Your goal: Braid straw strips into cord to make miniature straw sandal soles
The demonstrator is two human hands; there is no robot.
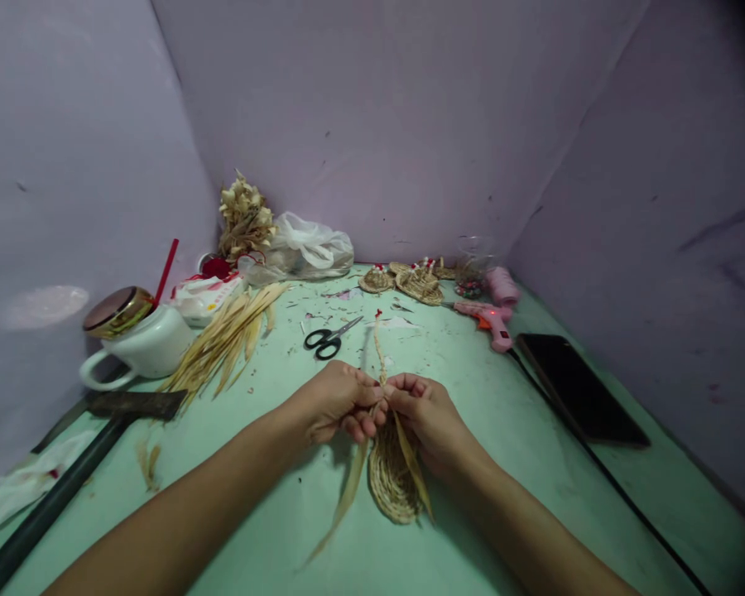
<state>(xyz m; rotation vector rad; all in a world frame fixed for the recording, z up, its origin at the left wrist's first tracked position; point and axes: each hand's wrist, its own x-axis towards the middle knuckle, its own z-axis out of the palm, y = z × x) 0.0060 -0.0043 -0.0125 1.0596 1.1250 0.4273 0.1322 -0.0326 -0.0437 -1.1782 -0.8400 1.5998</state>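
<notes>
Near the middle of the table, my left hand (351,403) and my right hand (422,412) meet, fingers pinched on the straw braid (381,352). Its thin plaited end runs away from me and is tipped with a small red tie. Loose flat straw strands (348,505) hang toward me from between the fingers. Beneath the hands lies an oval woven straw sole (394,476), partly covered by my fingers. Whether the braid joins the sole is hidden. Just beyond my left hand rest black-handled scissors (330,338), blades partly apart.
A bundle of dry strips (229,335), a white mug (155,343) and a hammer-like tool (133,406) are on the left. Finished woven pieces (415,281) sit at the back. On the right are a pink glue gun (490,319) with its cord and a dark phone (580,385).
</notes>
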